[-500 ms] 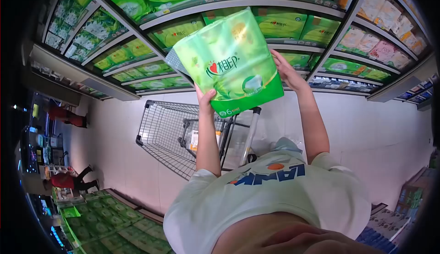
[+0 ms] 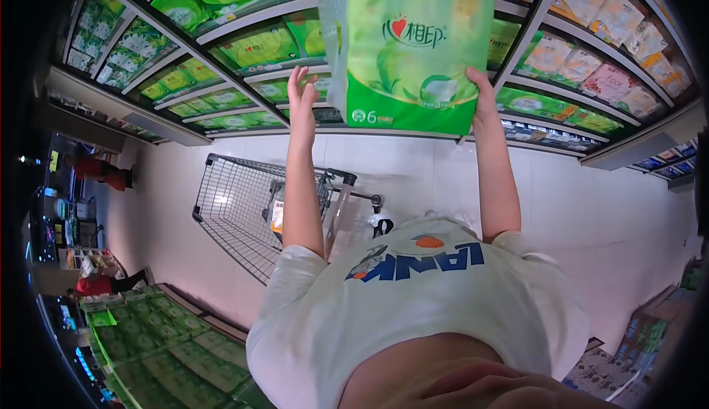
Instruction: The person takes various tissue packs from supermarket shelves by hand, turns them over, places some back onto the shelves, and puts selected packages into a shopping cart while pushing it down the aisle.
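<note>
A large green plastic-wrapped tissue pack (image 2: 413,47) is held up in front of the shelves, its printed face toward me and a clear, dimpled side panel on its left. My right hand (image 2: 481,93) grips the pack's lower right edge, thumb on the front; the fingers behind it are hidden. To the left of the pack, my left hand (image 2: 301,102) is raised and open, fingers pointing up, apart from the pack. The pack's top reaches the upper edge of the view.
Shelves (image 2: 295,69) full of green tissue packs stand ahead. A wire shopping cart (image 2: 236,210) is at my left front, with a small white and orange package (image 2: 278,215) in it. Stacked green packs (image 2: 170,342) lie behind left. Two people in red are far left.
The tissue pack has moved up and right and turned more upright. My left hand has let go of it and opened. The cart now appears further left.
</note>
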Demonstrator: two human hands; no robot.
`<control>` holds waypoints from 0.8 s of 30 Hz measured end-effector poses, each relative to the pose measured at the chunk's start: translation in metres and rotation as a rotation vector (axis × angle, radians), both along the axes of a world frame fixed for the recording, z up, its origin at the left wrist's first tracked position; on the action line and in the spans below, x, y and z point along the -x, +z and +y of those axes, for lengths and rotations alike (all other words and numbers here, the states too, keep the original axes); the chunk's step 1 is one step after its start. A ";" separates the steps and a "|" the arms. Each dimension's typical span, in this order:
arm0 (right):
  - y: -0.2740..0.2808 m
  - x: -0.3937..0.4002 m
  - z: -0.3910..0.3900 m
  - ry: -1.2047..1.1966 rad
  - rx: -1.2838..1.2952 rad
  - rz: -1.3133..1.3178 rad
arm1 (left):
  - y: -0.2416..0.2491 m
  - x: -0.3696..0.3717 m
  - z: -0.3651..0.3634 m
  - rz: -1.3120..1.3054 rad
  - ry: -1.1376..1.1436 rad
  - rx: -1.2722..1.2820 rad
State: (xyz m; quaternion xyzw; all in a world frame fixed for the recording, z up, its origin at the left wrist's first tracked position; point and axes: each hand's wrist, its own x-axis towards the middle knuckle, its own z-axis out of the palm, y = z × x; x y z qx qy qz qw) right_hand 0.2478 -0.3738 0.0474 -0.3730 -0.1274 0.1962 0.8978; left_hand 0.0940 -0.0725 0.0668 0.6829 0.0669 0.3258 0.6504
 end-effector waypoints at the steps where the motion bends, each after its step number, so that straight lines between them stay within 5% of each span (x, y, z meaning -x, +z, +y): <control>1: -0.003 -0.011 -0.016 -0.027 0.007 -0.031 | -0.027 0.005 0.009 0.199 0.062 -0.166; 5: -0.036 -0.062 -0.080 -0.159 0.105 -0.073 | -0.147 0.087 -0.029 0.940 0.503 -0.806; 7: -0.039 -0.069 -0.099 -0.050 -0.001 -0.041 | -0.188 0.122 -0.063 1.247 0.493 -0.742; 11: -0.042 -0.076 -0.103 -0.039 -0.008 -0.001 | -0.169 0.121 -0.102 1.348 0.407 -0.644; 18: -0.035 -0.084 -0.087 -0.119 -0.060 -0.058 | -0.177 0.125 -0.122 1.139 0.431 -0.812; 24: -0.011 -0.088 -0.092 -0.153 -0.016 -0.162 | -0.184 0.141 -0.152 0.874 0.393 -0.615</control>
